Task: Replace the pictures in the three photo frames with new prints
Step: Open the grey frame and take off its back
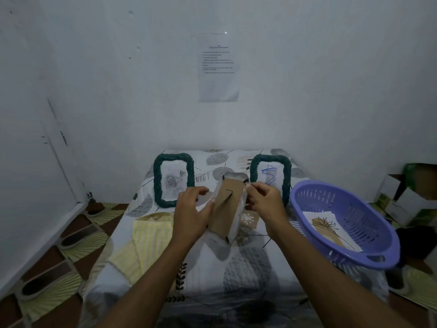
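The held frame (227, 207) shows only its brown back; its front is hidden. The right hand (264, 200) covers the far right frame's (269, 159) lower left corner. Text on the wall sheet (218, 67) is too small to read.

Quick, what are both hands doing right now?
Left hand: grips the photo frame by its left side, back facing the camera.
Right hand: pinches the frame's top right corner.
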Demonstrator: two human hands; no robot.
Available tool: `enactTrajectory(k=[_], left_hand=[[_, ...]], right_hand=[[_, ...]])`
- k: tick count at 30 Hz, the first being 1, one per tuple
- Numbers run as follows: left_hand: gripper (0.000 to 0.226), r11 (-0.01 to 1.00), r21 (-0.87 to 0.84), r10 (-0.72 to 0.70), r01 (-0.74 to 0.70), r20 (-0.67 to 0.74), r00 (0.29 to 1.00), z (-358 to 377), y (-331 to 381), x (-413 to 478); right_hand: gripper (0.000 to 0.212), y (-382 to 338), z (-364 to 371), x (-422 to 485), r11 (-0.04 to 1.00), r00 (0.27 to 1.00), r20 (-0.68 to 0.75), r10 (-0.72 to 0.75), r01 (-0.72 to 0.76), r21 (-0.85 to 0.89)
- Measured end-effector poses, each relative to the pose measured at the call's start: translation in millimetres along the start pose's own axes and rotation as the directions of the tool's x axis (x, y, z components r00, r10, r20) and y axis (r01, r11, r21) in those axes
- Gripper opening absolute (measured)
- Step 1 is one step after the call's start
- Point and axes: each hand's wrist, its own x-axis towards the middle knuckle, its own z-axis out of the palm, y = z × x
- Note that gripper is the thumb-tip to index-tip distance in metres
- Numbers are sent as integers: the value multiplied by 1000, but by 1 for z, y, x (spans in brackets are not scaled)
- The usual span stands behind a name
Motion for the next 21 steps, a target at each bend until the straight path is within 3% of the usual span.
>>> enactTrajectory(k=[3,6,8,13,18,21], left_hand=[[59,994,14,-113,113,165,980,0,-6,8],[89,948,-103,-251,300,335,908,-1,-7,12],[80,931,-178,-250,319,329,911,1,-6,11],[37,884,-325,-317,338,117,941,14,-3,0],[29,885,-338,-310,321,87,947,15,-12,-7],[30,919,-280,-260,279,105,960,14,-15,-9]], right_hand=[[17,4,-6,-2,1000,1000,11,6,-6,24],[17,7,-8,-5,999,999,33,26,-27,36],[12,9,-7,-8,999,999,34,34,-35,42],[17,18,4,-23,997,994,-107,-27,34,63],[1,25,10,-36,997,990,-130,-51,57,45],[7,28,13,-37,992,977,-182,-115,102,-76]])
